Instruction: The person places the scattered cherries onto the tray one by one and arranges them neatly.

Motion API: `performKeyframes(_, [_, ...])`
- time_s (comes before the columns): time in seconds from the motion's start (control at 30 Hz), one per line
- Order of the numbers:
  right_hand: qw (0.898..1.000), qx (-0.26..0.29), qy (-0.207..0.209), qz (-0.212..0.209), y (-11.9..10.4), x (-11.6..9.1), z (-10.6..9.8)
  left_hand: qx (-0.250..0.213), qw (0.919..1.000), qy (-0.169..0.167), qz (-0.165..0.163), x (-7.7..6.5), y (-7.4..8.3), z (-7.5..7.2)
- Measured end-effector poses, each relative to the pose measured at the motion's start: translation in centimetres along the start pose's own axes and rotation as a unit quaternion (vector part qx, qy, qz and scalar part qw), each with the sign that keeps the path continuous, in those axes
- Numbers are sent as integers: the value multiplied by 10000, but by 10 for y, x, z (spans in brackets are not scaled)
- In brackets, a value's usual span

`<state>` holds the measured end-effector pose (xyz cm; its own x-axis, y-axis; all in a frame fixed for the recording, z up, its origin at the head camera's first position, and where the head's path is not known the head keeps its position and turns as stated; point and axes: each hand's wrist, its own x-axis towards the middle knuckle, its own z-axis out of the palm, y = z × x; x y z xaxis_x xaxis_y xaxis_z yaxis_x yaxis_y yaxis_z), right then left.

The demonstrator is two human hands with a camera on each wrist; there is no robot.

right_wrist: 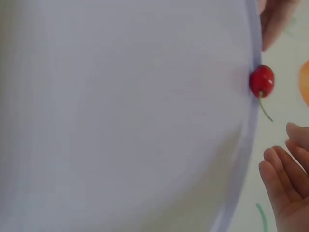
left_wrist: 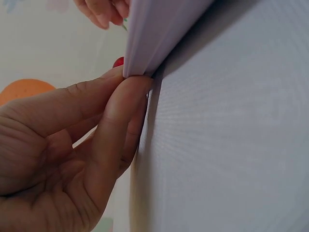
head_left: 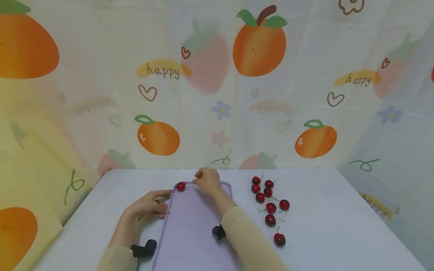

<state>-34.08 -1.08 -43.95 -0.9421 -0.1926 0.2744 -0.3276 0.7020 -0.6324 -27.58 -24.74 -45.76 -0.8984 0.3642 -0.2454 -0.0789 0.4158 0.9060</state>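
Note:
A lilac tray [head_left: 194,233] lies lengthwise in front of me. One red cherry [head_left: 181,186] sits in its far left corner, and its green stem points right. My right hand [head_left: 207,181] is over the tray's far end, just beyond the stem tip. In the right wrist view, a gap shows between the cherry [right_wrist: 262,81] and the loosely bent fingers [right_wrist: 277,176], which hold nothing. My left hand [head_left: 149,203] lies beside the tray's left side. Close up, the left fingertips and thumb [left_wrist: 118,104] touch the outer rim.
Several dark red cherries [head_left: 270,207] with stems are scattered on the white table [head_left: 325,226] right of the tray. A fruit-patterned curtain [head_left: 217,124] hangs behind the table's far edge. Black wrist cameras [head_left: 145,248] are strapped to both wrists.

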Motion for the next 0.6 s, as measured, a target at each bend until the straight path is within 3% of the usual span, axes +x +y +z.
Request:
performKeyframes(0.2, [9989, 457, -43, 104, -1, 1, -26, -38, 9999, -74, 94, -1, -2, 1])
performKeyframes(0.4, [9967, 801, -108, -10, 0, -3, -66, -109, 9998, -116, 113, -2, -3, 2])
performKeyframes(0.6, [9954, 950, 50, 135, 21, -9, -110, -100, 9999, -84, 105, -2, -1, 1])
